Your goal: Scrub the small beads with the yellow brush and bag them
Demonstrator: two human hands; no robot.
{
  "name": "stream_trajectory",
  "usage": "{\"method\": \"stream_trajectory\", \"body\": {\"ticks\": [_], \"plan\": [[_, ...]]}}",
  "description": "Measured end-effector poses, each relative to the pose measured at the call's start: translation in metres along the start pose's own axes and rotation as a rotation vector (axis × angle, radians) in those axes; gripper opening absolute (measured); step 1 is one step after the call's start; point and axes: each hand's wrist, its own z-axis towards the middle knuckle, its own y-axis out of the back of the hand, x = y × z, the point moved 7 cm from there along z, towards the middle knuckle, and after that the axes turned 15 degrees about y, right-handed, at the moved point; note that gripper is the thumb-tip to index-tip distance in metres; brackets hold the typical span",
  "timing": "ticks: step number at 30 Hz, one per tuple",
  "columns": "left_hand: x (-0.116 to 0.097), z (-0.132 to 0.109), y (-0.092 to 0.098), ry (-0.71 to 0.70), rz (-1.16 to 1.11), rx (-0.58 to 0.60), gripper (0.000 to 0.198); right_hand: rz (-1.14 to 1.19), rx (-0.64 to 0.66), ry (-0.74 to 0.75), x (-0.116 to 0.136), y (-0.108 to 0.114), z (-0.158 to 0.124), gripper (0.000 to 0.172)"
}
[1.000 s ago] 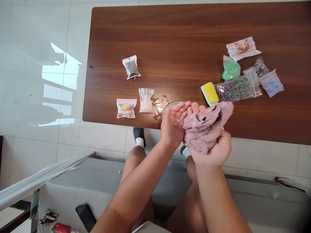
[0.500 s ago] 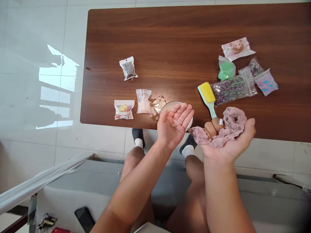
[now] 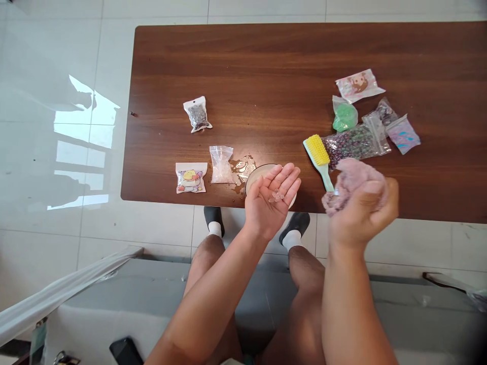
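Observation:
My left hand is turned palm up and slightly cupped, fingers stretched out, holding several small clear beads on the palm and fingers. Just behind it is a round dish with a dark rim, mostly hidden by the hand. My right hand is closed around a crumpled pink cloth, part of which hangs out toward the left. A brush with yellow bristles and a pale blue handle lies just beyond the cloth.
Wet patches spread on the brown table beside a bag of clear beads. A cartoon packet and a grey bead packet lie left. Right are a large dark bead bag and a green bag.
My right hand has gone from open under the cloth to closed around it, bunching it up. The left hand keeps its pose with the beads. The whole view has shifted slightly.

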Motion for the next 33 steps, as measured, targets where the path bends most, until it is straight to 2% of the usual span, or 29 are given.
{"method": "stream_trajectory", "body": {"ticks": [1,2,5,6,8,10,12,14,17,18,19,20,22,24,29,33], "plan": [[0.001,0.000,-0.001,0.007,0.020,0.007,0.036,-0.075,0.026,0.114,0.011,-0.004,-0.003,0.030],[0.002,0.000,-0.003,0.009,0.035,0.010,0.038,-0.166,0.113,0.234,0.021,-0.012,-0.008,0.027],[0.002,-0.001,-0.007,0.001,0.057,0.032,0.048,-0.397,0.471,0.533,0.040,-0.044,-0.031,0.016],[0.003,-0.001,-0.009,0.001,0.061,0.049,0.051,-0.464,0.544,0.602,0.042,-0.051,-0.037,0.013],[0.006,-0.002,-0.011,0.015,0.070,0.081,0.056,-0.591,0.559,0.690,0.042,-0.056,-0.040,0.010],[0.010,-0.002,-0.012,0.033,0.077,0.092,0.058,-0.670,0.495,0.690,0.038,-0.056,-0.035,0.008],[0.013,-0.003,-0.012,0.043,0.086,0.093,0.058,-0.643,0.459,0.635,0.033,-0.056,-0.028,0.013],[0.015,-0.004,-0.012,0.053,0.099,0.089,0.058,-0.480,0.405,0.499,0.028,-0.052,-0.020,0.021],[0.016,-0.005,-0.012,0.088,0.105,0.084,0.061,-0.186,0.190,0.245,0.019,-0.035,-0.014,0.025],[0.016,-0.005,-0.012,0.093,0.099,0.084,0.061,-0.143,0.147,0.211,0.018,-0.031,-0.015,0.025],[0.015,-0.005,-0.012,0.089,0.090,0.085,0.061,-0.139,0.156,0.220,0.019,-0.030,-0.015,0.024],[0.013,-0.005,-0.013,0.079,0.080,0.090,0.060,-0.173,0.220,0.265,0.022,-0.033,-0.017,0.022],[0.011,-0.005,-0.013,0.053,0.070,0.103,0.059,-0.320,0.421,0.419,0.028,-0.045,-0.023,0.017],[0.011,-0.006,-0.014,0.037,0.076,0.112,0.059,-0.483,0.548,0.552,0.030,-0.055,-0.028,0.012],[0.012,-0.006,-0.013,0.024,0.089,0.087,0.061,-0.653,0.509,0.613,0.030,-0.060,-0.031,0.014],[0.013,-0.004,-0.011,0.008,0.069,0.080,0.065,-0.625,0.557,0.671,0.032,-0.063,-0.035,0.021]]}}
